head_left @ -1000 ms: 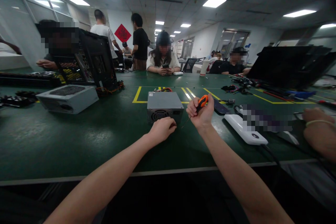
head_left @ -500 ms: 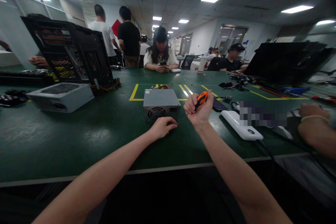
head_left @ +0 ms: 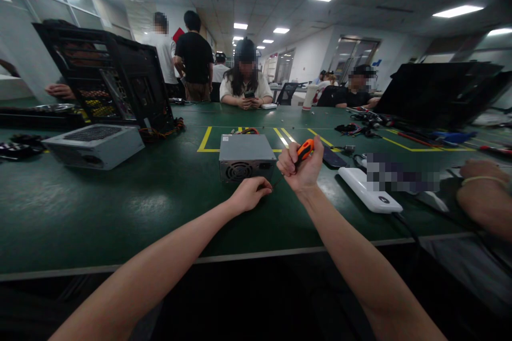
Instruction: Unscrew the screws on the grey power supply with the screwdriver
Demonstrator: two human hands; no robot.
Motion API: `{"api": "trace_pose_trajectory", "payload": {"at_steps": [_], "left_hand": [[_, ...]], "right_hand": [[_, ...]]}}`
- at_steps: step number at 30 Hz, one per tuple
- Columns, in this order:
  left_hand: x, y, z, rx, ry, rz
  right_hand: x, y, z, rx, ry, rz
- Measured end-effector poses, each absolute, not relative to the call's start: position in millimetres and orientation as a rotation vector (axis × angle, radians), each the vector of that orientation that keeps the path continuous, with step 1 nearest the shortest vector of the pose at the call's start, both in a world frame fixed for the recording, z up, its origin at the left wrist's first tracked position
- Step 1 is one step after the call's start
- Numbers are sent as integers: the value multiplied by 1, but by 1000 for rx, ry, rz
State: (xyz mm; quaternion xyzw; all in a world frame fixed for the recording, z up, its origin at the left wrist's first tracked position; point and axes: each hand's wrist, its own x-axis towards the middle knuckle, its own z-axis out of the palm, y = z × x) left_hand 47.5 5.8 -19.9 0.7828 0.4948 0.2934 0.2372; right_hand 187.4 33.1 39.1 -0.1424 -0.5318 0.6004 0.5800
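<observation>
Just right of centre frame, the right hand (head_left: 302,168) is wrapped around an orange-and-black-handled screwdriver (head_left: 305,150). At centre, before a grey, boxy metal power supply (head_left: 247,147), the left hand's (head_left: 250,194) fingertips bunch together; whether they pinch anything, I cannot tell.

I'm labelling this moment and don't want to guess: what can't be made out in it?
All in the head view:
Tip of the orange-handled screwdriver: too thin and dark against the table.
Whatever the left hand may hold: hidden by the hand itself.
Far face of the middle power supply: hidden by its own casing.
Neighbour's arm: cut off by the right edge.
</observation>
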Motion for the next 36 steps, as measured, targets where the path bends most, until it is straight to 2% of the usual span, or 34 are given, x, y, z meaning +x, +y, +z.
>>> {"api": "trace_pose_trajectory", "payload": {"at_steps": [19, 24, 30, 36], "left_hand": [[47, 5, -25, 2375, 1316, 895], [44, 3, -25, 2401, 1413, 894], [31, 0, -18, 2489, 1554, 815], [31, 0, -17, 2567, 1632, 825]], "right_hand": [[185, 27, 40, -323, -1310, 1415], [185, 26, 40, -385, -1407, 1289], [200, -3, 30, -556, -1529, 954], [215, -57, 3, -741, -1550, 1178]]}}
